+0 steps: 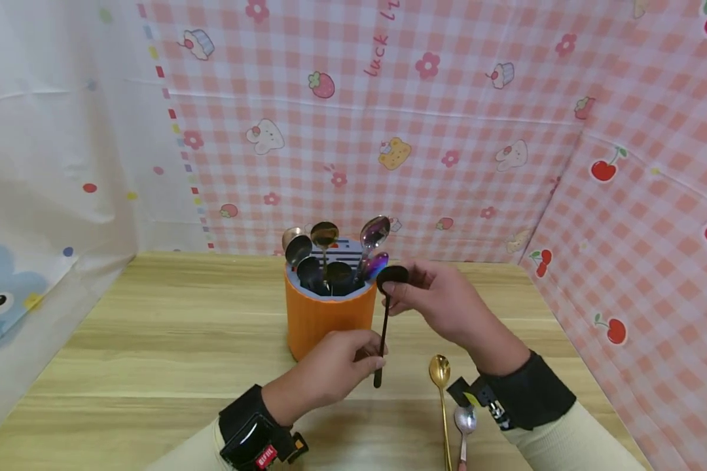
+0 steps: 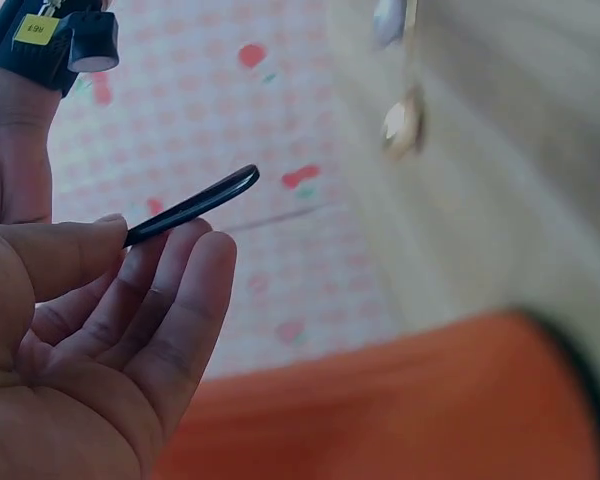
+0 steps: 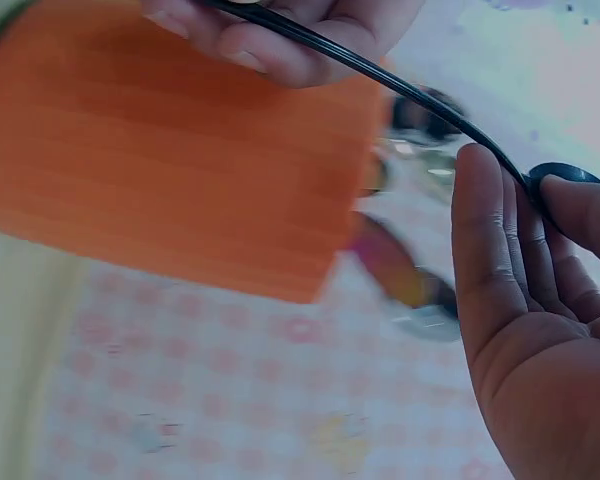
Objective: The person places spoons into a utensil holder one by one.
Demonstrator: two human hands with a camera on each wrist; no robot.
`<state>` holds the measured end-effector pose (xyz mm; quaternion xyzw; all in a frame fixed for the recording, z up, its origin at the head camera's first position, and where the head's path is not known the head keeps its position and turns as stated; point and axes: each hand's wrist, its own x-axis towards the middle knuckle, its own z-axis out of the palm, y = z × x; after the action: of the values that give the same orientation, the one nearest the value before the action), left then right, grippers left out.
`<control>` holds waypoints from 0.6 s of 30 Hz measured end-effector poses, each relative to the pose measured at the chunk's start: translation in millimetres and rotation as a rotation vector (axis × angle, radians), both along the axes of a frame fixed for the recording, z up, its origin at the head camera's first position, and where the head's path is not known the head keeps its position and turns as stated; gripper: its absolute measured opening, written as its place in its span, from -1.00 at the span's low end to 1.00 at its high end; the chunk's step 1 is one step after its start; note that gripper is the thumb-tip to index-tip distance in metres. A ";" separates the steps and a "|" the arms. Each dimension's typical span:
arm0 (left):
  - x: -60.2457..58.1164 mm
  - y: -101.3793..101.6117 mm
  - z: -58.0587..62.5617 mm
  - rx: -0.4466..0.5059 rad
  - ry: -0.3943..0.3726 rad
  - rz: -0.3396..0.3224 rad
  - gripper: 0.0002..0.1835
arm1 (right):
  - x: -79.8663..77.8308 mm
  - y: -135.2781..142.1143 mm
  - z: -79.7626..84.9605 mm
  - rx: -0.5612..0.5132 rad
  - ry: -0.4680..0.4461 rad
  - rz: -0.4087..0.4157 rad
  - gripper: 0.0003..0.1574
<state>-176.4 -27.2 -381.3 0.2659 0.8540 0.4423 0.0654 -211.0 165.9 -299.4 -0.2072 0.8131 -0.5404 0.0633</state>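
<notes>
Both hands hold one black spoon, its bowl up and its handle pointing down, in front of the orange holder. My right hand pinches it at the bowl between thumb and fingers. Lower down, my left hand pinches the handle near its end, thumb on one side and fingers on the other. In the left wrist view the handle's tip pokes out past the fingers. Several spoons stand bowl up in the holder, among them a rainbow-coloured spoon and a silver spoon.
On the wooden table a gold spoon and a smaller silver spoon lie beside the right wrist. Pink checked cloth hangs behind and to the right; a white dotted cloth hangs at left.
</notes>
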 end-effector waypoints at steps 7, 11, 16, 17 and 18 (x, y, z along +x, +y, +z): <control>-8.1 -23.6 44.5 0.046 0.076 0.132 -0.95 | -6.5 -24.5 50.3 -0.038 0.173 0.004 -0.78; -13.5 -34.7 67.3 0.058 0.114 0.199 -0.93 | -10.9 -36.1 69.4 -0.081 0.262 -0.016 -0.74; -23.1 -46.2 83.0 0.044 0.203 0.283 -0.84 | -18.8 -49.1 82.9 -0.152 0.342 -0.015 -0.71; -25.5 -48.2 84.1 0.040 0.211 0.296 -0.83 | -20.9 -51.7 83.7 -0.162 0.350 -0.012 -0.72; -28.0 -50.0 84.6 0.034 0.217 0.309 -0.82 | -23.2 -54.5 83.5 -0.159 0.356 -0.008 -0.72</control>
<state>-204.4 -77.2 -296.8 0.1788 0.8792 0.4301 -0.1001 -234.2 111.5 -215.9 -0.3004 0.7669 -0.5581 -0.1004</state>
